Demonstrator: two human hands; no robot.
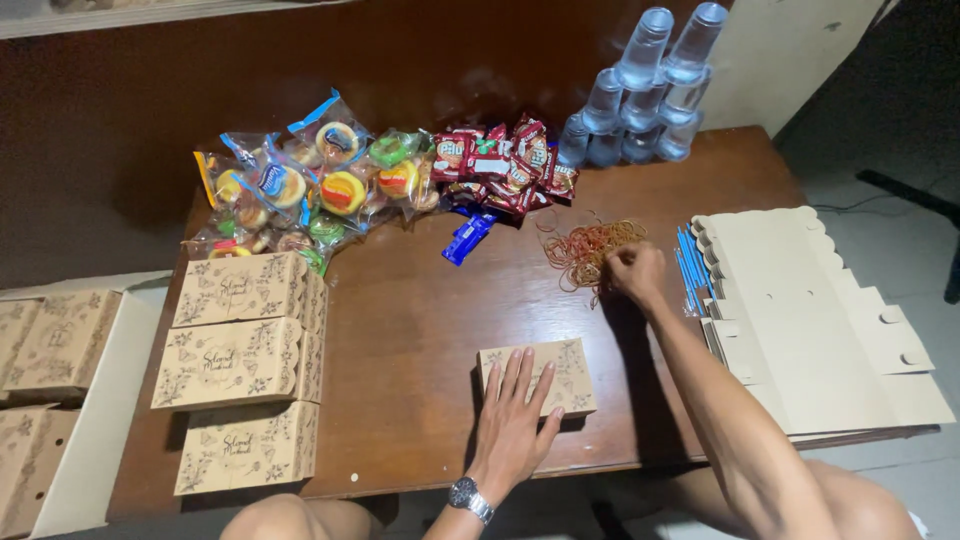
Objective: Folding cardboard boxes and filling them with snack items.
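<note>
My left hand (pixel 515 415) lies flat, fingers spread, on a small closed kraft box (pixel 560 362) with a printed pattern near the table's front edge. A watch sits on that wrist. My right hand (pixel 634 272) reaches forward to a loose pile of rubber bands (pixel 585 247) in red and yellow, its fingers curled and pinching at the bands on the pile's right side.
Three closed kraft boxes (pixel 240 365) stand in a column at the left. Wrapped snacks (pixel 300 190), red packets (pixel 500 160) and a blue packet (pixel 468 238) lie at the back. Stacked clear cups (pixel 645 90) stand behind. Flat box blanks (pixel 810 320) and blue straws (pixel 688 262) lie at right.
</note>
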